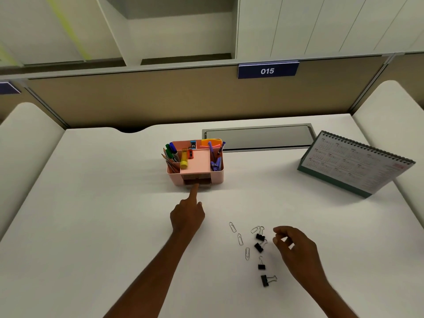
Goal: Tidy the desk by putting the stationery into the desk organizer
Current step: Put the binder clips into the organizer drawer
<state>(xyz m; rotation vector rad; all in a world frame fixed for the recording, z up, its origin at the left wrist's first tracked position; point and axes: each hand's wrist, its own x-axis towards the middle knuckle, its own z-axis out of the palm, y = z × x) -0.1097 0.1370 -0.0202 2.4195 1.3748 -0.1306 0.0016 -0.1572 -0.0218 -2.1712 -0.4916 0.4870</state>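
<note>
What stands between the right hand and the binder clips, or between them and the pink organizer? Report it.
Nothing visible. Only bare desk separates the right hand from the binder clips. The way to the pink organizer is open too; the left hand lies just left of it, index fingertip at the organizer's front drawer.

pink organizer (215,177), black binder clips (260,237), white desk (91,203)

Two bare hands are shown, the left hand (187,214) and the right hand (298,246), each joined to a bare forearm (149,278) that is cut off by the lower edge of the view. The wrists (181,234) are left uncovered. The fingers (194,191) are seen as long and slender.
</note>
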